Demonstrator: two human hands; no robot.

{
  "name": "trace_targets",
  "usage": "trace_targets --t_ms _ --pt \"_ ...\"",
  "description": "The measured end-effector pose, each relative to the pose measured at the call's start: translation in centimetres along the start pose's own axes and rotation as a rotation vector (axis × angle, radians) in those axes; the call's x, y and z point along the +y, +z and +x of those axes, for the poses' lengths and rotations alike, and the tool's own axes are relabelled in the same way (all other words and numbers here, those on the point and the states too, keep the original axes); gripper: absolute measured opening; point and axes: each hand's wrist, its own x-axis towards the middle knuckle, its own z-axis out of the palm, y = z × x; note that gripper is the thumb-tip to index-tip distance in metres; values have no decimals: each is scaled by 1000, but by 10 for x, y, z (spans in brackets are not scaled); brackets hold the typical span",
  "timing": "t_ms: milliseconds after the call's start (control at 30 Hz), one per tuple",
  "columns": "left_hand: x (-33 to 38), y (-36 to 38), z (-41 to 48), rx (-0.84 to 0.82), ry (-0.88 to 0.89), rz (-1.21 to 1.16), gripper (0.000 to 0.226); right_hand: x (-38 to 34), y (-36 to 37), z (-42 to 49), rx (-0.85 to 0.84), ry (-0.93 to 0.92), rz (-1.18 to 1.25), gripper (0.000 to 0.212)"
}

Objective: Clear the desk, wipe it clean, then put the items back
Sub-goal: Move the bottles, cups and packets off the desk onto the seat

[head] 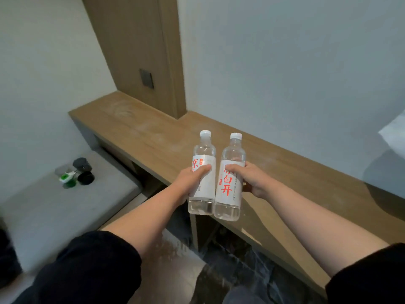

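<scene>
Left of the desk [135,126], a grey padded bench [54,207] carries a small cluster: two dark round pots [81,164], a clear cup and a green-and-white piece [66,177]. The cushion is soft, so a nudge could probably tip them.

Over the desk's front edge, the left hand [188,183] wraps its fingers round the label of the left bottle [205,187]. Just beside it, the right bottle [229,189] is gripped the same way by the right hand [254,183]. Both bottles are upright, tilted slightly, and touching or nearly so. Their bases hang out past the edge, above the dark floor.

Both are clear, thin, ribbed plastic, full of water, with white screw caps and slick white wrappers printed in red. That wrapper is where the fingers sit, so a loose grip could let a full bottle slide down and drop. They are tall and narrow, and if set too near the edge, or knocked together on landing, one would likely topple.

The desk is flat wood-grain laminate with pale dusty smears along its top. If the bottles go down before wiping, those marks would be left underneath.

Right of the desk, something white [392,137] shows at the frame's edge; I cannot tell what it is.
</scene>
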Motion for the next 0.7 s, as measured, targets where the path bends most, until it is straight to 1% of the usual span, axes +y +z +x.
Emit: trace_targets --t_ms 100,167,267,333,467,600,700 --pt "2 -33 6 33 -13 -77 39 -15 29 24 -42 -16 -22 39" --pt "1 -54 13 54 -23 -138 39 -26 50 43 -75 -16 -48 41" --pt "0 -90 27 116 -33 -179 44 -42 85 77 -107 -31 -72 34" --pt "2 -118 38 161 -46 -155 45 -51 111 102 -133 -35 -61 28" --pt "14 -182 70 235 -56 -99 48 -68 169 161 -173 -10 -47 34" --pt "35 -241 99 318 -59 -75 35 -91 221 216 -223 -4 -67 35" --pt "47 -289 119 384 -56 -80 36 -110 262 253 -268 -7 -110 33"
